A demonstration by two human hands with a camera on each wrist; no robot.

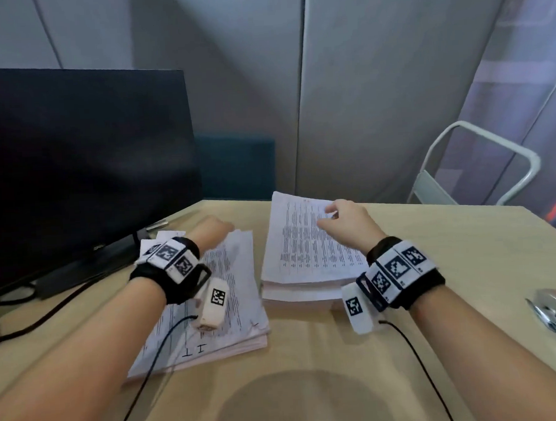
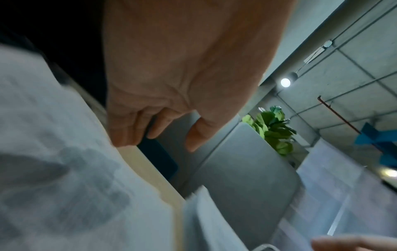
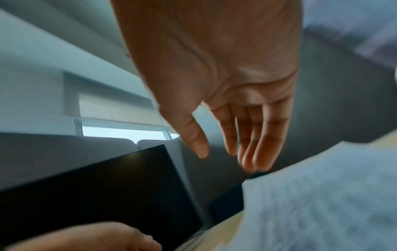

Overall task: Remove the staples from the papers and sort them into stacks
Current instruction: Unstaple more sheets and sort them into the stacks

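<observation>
Two stacks of printed papers lie on the wooden desk (image 1: 433, 250). My left hand (image 1: 213, 229) hovers over the far end of the left stack (image 1: 230, 309), fingers loosely curled and holding nothing. The left wrist view shows that hand (image 2: 171, 141) just above the blurred top sheet (image 2: 53, 152), thumb apart from the fingers. My right hand (image 1: 331, 217) is over the far part of the thicker right stack (image 1: 304, 250). In the right wrist view it (image 3: 217, 152) is open with relaxed fingers above the paper (image 3: 322, 203). No staple is visible.
A dark monitor (image 1: 74, 163) stands at the back left, with cables on the desk beside it. A shiny metal tool (image 1: 552, 312), blurred, lies near the right edge. A white chair frame (image 1: 493, 160) stands beyond the desk. Grey partition panels close off the back.
</observation>
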